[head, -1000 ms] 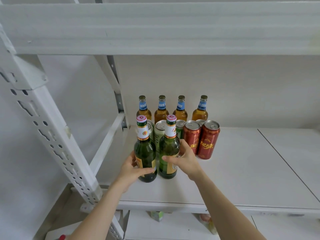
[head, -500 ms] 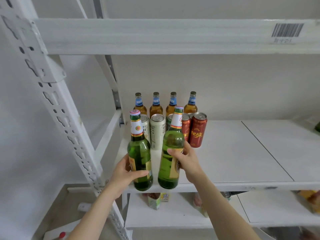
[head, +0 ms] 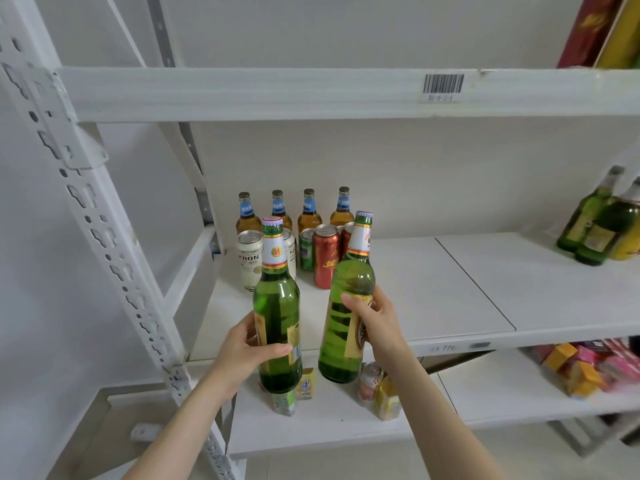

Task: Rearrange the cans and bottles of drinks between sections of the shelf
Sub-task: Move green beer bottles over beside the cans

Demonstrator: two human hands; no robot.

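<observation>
Upright bottle [head: 275, 299] in left grip [head: 242, 351]; tilted bottle [head: 349, 282] in right grip [head: 377, 323]

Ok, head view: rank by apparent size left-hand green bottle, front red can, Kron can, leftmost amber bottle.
1. green bottle, nearest the camera.
2. red can and Kron can, alike.
3. amber bottle, partly hidden.

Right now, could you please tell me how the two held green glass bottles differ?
The left green glass bottle, in the left hand, is upright; the right green glass bottle, in the right hand, leans with its neck tipped right. The left one's neck label shows a round red emblem; the right one's shows red lettering. Both are capped and held clear of the white shelf, one per grip.
</observation>
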